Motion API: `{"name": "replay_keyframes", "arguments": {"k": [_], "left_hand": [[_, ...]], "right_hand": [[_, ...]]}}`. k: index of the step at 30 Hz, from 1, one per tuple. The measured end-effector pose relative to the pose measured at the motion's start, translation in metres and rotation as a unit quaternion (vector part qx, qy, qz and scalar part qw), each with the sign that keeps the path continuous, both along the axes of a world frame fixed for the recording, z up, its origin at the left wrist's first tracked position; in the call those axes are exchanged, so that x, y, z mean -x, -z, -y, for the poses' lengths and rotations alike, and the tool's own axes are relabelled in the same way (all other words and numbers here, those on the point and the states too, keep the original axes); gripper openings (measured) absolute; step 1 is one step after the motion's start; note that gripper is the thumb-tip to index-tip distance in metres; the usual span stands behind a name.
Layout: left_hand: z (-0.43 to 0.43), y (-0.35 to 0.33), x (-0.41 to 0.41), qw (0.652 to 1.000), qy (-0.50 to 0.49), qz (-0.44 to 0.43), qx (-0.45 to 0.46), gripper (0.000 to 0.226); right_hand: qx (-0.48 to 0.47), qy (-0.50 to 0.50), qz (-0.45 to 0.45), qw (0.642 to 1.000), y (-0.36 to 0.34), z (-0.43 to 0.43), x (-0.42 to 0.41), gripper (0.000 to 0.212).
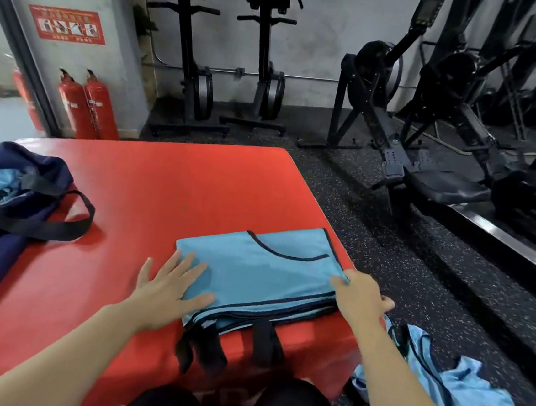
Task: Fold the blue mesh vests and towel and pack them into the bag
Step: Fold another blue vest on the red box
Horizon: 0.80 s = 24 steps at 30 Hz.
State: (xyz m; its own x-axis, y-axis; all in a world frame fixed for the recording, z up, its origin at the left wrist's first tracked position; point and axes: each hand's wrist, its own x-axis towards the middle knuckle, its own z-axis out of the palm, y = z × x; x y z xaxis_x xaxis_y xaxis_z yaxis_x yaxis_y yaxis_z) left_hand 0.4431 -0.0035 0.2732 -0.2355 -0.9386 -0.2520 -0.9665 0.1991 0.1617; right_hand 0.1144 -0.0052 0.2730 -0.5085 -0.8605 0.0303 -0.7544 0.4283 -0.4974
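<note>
Left hand (167, 286): fingers are lying spread and flat, gripping nothing, pressing on the left edge of the folded blue mesh vest (259, 274). Right hand (360, 297): fingers are curling over the vest's right edge and pinching a corner of the fabric. The vest is lying on the near right corner of the red mat (150, 185), its black straps hanging over the front edge. The navy bag (7, 210) is sitting open at the mat's left side, blue fabric showing inside. More blue vests (457, 401) are lying heaped on the floor, lower right.
</note>
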Motion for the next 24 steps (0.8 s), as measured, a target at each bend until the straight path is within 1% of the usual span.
{"name": "replay_keyframes", "arguments": {"k": [3,6,9,11,13,17,19,22,24], "left_hand": [[0.005,-0.002,0.007,1.0,0.018,0.004,0.003,0.136],[0.009,-0.004,0.009,0.998,0.038,0.039,-0.008,0.136],[0.012,-0.005,0.01,0.998,0.043,0.046,-0.013,0.128],[0.013,-0.006,0.012,0.997,0.05,0.052,-0.019,0.127],[0.014,-0.007,0.017,0.997,0.055,0.05,-0.019,0.132],[0.014,-0.008,0.023,0.995,0.069,0.066,-0.03,0.133],[0.016,-0.009,0.024,0.996,0.067,0.057,-0.025,0.132],[0.016,-0.009,0.025,0.996,0.071,0.057,-0.012,0.129],[0.013,-0.007,0.026,0.995,0.073,0.066,-0.003,0.12]], "right_hand": [[0.017,-0.005,0.011,1.0,-0.002,0.003,0.004,0.032],[0.033,-0.005,0.038,0.999,-0.005,0.004,0.012,0.033],[0.06,0.008,0.061,0.996,-0.006,0.003,0.023,0.029],[0.042,0.013,0.049,0.998,-0.001,0.0,0.027,0.034],[0.038,0.017,0.051,0.998,0.003,-0.003,0.027,0.038],[0.036,0.009,0.054,0.998,0.004,0.0,0.03,0.029],[0.036,0.012,0.063,0.997,0.002,0.001,0.033,0.026],[0.025,0.017,0.052,0.998,0.006,0.003,0.039,0.028],[0.019,0.013,0.035,0.999,0.009,0.003,0.039,0.029]]}}
